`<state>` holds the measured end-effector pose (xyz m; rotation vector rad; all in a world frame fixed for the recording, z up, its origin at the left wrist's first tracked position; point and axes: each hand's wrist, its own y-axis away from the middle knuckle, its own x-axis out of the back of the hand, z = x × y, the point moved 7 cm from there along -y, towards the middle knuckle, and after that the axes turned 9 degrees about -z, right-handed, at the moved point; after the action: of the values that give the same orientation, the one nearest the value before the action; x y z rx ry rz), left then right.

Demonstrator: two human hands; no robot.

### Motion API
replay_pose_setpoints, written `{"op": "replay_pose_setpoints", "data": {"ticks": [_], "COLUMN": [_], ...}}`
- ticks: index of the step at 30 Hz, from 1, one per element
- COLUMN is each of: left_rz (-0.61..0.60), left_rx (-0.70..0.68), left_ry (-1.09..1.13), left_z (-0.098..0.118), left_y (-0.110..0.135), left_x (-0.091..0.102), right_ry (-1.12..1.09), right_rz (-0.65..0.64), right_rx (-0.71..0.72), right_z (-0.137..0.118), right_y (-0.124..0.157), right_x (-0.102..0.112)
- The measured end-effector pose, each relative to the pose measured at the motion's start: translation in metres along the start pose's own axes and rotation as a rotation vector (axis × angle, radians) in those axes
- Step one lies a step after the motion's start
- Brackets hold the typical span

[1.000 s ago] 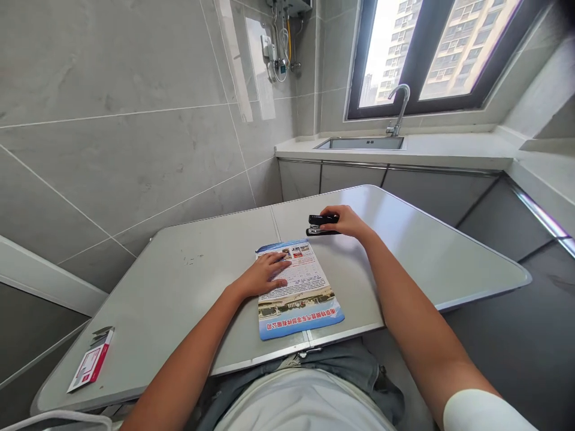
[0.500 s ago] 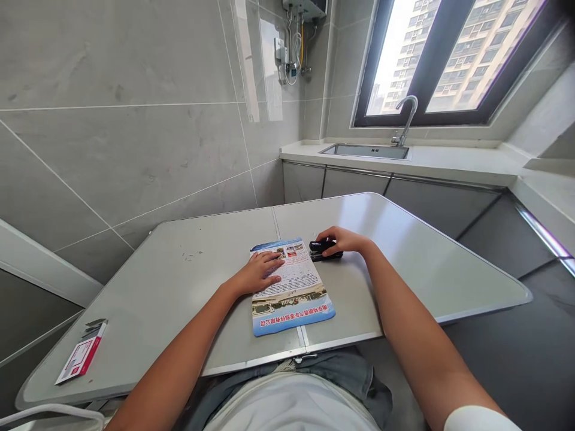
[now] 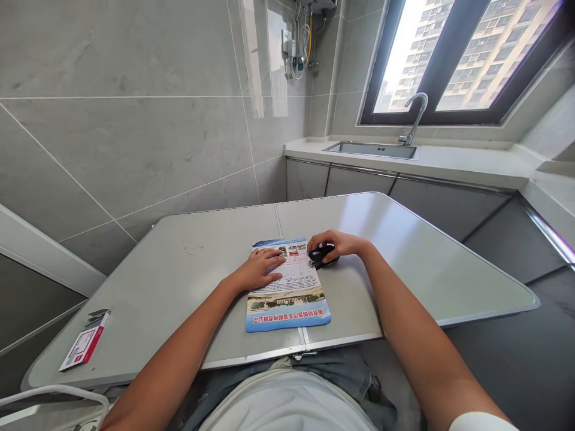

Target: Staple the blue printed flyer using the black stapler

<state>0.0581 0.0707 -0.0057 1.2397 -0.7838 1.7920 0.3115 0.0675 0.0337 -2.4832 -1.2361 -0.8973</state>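
Pressure counts, I judge: left grip (image 3: 263, 268), wide-spread, should press leaflet (image 3: 291, 284) flat on bench (image 3: 162, 275) while right grip (image 3: 335, 241) squares stapler (image 3: 320, 255) to sheet's edge before squeezing. Stapler sits in right grip, fingers curled over, nose at leaflet's two-o'clock edge; whether paper lies inside mouth, I cannot tell. Left grip covers leaflet's ten o'clock.

I have the left grip (image 3: 260, 269), a bare hand, lying flat with fingers spread on a printed flyer (image 3: 290, 304) atop the pale counter (image 3: 179, 281). My right grip (image 3: 338, 242) holds a black stapler (image 3: 320, 254) at the flyer's right edge. A red-and-white packet (image 3: 86, 344) lies toward the counter's left end. Beyond, I see a sink (image 3: 372, 149) and curved faucet (image 3: 417, 117) by a window (image 3: 433, 72).
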Motion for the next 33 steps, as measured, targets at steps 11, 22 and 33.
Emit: {"op": "replay_pose_setpoints", "data": {"ticks": [11, 22, 33], "left_rz": [-0.043, -0.206, -0.236], "left_rx": [0.009, -0.248, -0.268], "left_ry": [-0.006, 0.057, -0.02], "left_z": [0.007, 0.052, 0.064], "left_y": [-0.002, -0.003, -0.006], "left_x": [0.001, -0.006, -0.011], "right_ry": [0.069, 0.136, 0.177], "right_rz": [-0.133, -0.215, -0.186], "right_rx": [-0.1, -0.14, -0.084], "right_z": [-0.001, -0.013, -0.022], "right_y": [0.007, 0.0, -0.007], "right_x": [-0.008, -0.019, -0.021]}}
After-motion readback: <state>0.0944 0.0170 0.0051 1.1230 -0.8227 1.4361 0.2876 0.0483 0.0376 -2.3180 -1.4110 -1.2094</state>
